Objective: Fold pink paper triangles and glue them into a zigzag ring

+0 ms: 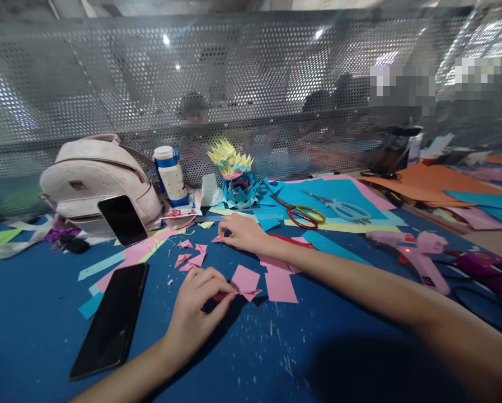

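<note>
Low over the blue tabletop, my left hand (200, 299) pinches a folded pink paper piece (249, 294) between thumb and forefinger. Further back, my right hand (243, 232) has its fingertips closed on a small pink paper piece (217, 239), partly hidden by the fingers. Several small folded pink pieces (182, 259) lie between the two hands. Beside the left hand's fingertips is a flat pink paper square (245, 276), and another pink sheet (281, 286) rests just right of it. Behind the right hand stands a folded-paper model (238, 190) in blue with yellow points.
Two phones (110, 322) and a pale backpack (95, 179) are at left, near a bottle (170, 176). Red-yellow scissors (303, 215) and blue-handled scissors (346, 211) lie on blue paper. A pink glue gun (416, 252) is at right, before a perforated metal screen (254, 61).
</note>
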The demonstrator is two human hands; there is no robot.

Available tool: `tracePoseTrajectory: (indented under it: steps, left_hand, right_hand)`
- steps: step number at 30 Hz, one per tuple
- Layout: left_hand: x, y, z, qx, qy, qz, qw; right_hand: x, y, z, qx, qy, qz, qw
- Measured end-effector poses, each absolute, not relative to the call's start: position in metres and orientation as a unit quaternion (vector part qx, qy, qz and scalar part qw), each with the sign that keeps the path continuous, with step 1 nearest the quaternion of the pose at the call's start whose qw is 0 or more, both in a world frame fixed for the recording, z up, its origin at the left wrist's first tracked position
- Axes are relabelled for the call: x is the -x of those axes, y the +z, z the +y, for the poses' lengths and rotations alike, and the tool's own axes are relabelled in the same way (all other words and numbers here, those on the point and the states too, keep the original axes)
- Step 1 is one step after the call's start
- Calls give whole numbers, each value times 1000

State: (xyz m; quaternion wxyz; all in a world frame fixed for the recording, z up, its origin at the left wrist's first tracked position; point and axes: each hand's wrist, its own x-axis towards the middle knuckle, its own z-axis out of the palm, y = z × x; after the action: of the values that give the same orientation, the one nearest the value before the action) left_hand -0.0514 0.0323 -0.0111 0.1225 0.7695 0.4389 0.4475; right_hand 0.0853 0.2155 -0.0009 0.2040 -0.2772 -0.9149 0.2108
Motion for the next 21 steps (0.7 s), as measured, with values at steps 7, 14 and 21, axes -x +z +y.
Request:
tracePoseTrajectory:
  steps: [7,14,21]
  left_hand:
    - [52,-12,32,-769,445,441,124]
    - [52,-11,34,-763,451,444,133]
    - [52,-15,34,-757,456,449,137]
  right_hand:
    - [-99,15,192,217,463,-837,194]
    - [-144,18,168,247,613,-721,207]
    - [-175,6,158,298,659,-659,207]
